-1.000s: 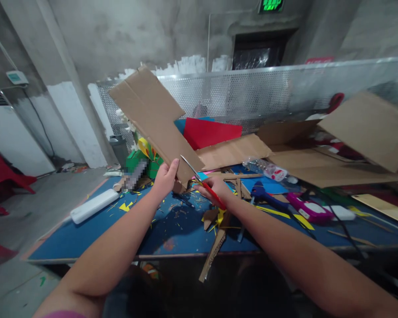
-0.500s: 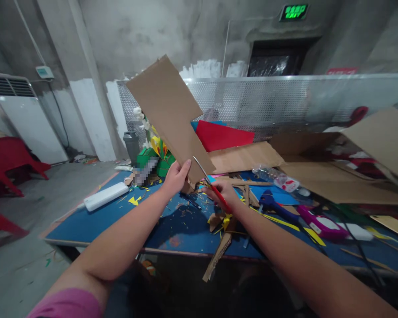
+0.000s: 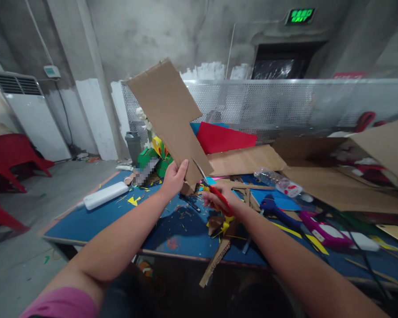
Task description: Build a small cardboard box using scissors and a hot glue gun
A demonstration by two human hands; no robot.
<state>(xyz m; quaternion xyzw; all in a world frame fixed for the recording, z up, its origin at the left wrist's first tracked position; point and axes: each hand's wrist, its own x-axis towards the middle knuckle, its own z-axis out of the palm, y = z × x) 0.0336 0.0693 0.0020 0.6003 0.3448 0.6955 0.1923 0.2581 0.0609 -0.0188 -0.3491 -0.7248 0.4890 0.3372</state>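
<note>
Left hand (image 3: 173, 179) grips a flat brown cardboard (image 3: 167, 117) raised over the bench's (image 3: 96, 221) near edge; right hand (image 3: 220, 196) closed on red-handled scissors (image 3: 212, 190), blades at its lower edge. Bare concrete walls behind.

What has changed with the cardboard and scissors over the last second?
Little. The view shifted; the left hand grips the cardboard piece at its lower edge as before, holding it slightly more upright. The right hand keeps the red-handled scissors, blades still at the cardboard's lower right edge. The blue table, glue gun and water bottle have not moved.
</note>
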